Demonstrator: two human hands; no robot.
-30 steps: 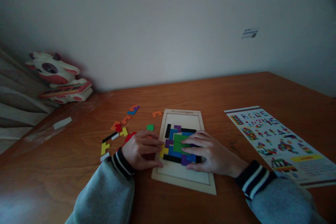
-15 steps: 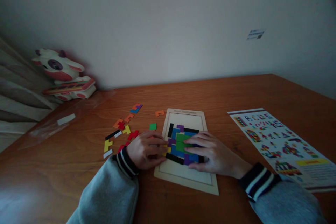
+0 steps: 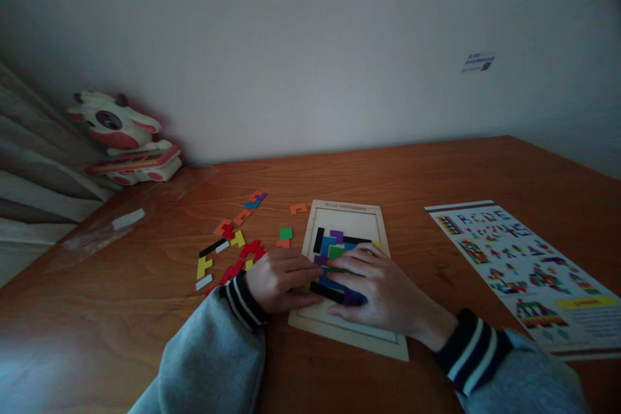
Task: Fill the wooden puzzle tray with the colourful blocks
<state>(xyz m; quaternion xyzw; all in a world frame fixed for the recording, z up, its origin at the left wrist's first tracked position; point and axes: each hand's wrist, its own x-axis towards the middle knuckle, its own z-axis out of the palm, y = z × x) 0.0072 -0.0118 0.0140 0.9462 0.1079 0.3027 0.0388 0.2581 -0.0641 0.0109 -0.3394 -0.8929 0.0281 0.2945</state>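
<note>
A pale wooden puzzle board lies in front of me, with a cluster of flat coloured block pieces on it. My right hand rests over the cluster, fingers spread across a green piece and its neighbours. My left hand lies at the board's left edge, fingers stretched toward the cluster, fingertips by the left-side pieces. A black strip piece shows between the hands, and a purple piece sits at the top. Behind my right hand, a bit of yellow piece peeks out. Several pieces are hidden under my fingers.
Loose pieces lie left of the board, among them a green square, an orange piece and a yellow piece. A printed pattern sheet lies to the right. A toy cow with a keyboard stands back left by the curtain.
My right hand has slid left over the cluster, covering more of the green piece, and yellow now shows behind it. My left hand stays beside the cluster, its fingers closer together. The view shifted slightly.
</note>
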